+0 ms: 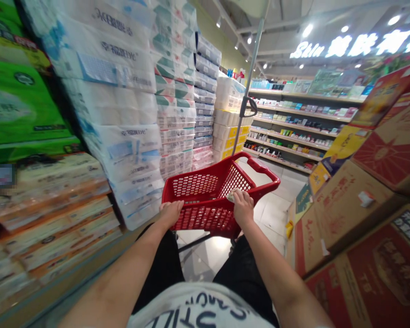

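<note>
A red plastic mesh shopping basket (205, 196) sits on a wheeled trolley frame right in front of me, with a tall metal pole (249, 77) rising behind it. My left hand (171, 213) lies over the near rim of the basket, fingers curled down. My right hand (243, 207) grips the rim further right, and a small pale crumpled item (230, 197) shows at its fingertips. I cannot tell what that item is. The basket's inside shows no goods.
Tall stacks of wrapped toilet-roll packs (123, 91) line the left side, above green packages (20, 105). Cardboard cartons (348, 214) are piled close on the right. Store shelves of small products (290, 123) stand ahead, beyond a tiled floor (269, 214).
</note>
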`<state>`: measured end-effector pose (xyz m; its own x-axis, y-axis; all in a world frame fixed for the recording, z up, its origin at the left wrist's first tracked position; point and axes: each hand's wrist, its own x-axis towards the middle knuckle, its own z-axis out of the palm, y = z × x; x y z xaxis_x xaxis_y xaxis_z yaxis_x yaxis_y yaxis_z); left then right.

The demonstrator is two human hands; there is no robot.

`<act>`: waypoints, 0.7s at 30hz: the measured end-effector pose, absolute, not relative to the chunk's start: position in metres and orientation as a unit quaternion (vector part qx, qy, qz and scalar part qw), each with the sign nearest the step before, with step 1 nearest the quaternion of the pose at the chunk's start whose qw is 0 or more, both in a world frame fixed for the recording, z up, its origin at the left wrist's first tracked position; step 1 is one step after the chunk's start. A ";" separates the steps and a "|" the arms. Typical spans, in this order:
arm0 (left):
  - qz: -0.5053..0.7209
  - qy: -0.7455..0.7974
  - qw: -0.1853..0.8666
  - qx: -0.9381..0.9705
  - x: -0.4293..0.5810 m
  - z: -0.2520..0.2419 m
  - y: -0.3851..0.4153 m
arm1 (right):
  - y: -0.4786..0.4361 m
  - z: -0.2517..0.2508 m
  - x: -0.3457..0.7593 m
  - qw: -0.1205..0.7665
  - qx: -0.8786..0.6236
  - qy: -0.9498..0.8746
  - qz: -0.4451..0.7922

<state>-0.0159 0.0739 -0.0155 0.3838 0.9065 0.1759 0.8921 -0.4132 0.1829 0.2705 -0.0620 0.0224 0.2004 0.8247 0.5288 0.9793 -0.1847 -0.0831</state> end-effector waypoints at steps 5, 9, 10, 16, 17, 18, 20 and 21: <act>0.120 0.538 0.031 0.834 -0.017 -0.013 0.074 | -0.058 0.021 0.264 0.183 -0.711 -0.661 -0.155; 0.118 0.535 0.028 0.836 -0.018 -0.012 0.072 | -0.061 0.024 0.275 0.239 -0.758 -0.580 -0.181; 0.118 0.535 0.027 0.836 -0.018 -0.011 0.072 | -0.062 0.020 0.277 0.263 -0.766 -0.554 -0.192; 0.108 0.533 0.029 0.838 -0.017 -0.012 0.072 | -0.052 -0.012 0.282 0.408 -0.678 -0.578 -0.198; 0.106 0.533 0.029 0.839 -0.017 -0.012 0.072 | -0.050 -0.014 0.284 0.434 -0.661 -0.581 -0.195; 0.105 0.532 0.029 0.839 -0.017 -0.012 0.072 | -0.049 -0.014 0.286 0.459 -0.650 -0.574 -0.192; 0.106 0.535 0.031 0.838 -0.017 -0.012 0.072 | -0.048 -0.011 0.289 0.503 -0.645 -0.543 -0.188; 0.108 0.538 0.032 0.836 -0.017 -0.013 0.072 | -0.048 -0.010 0.287 0.518 -0.648 -0.528 -0.184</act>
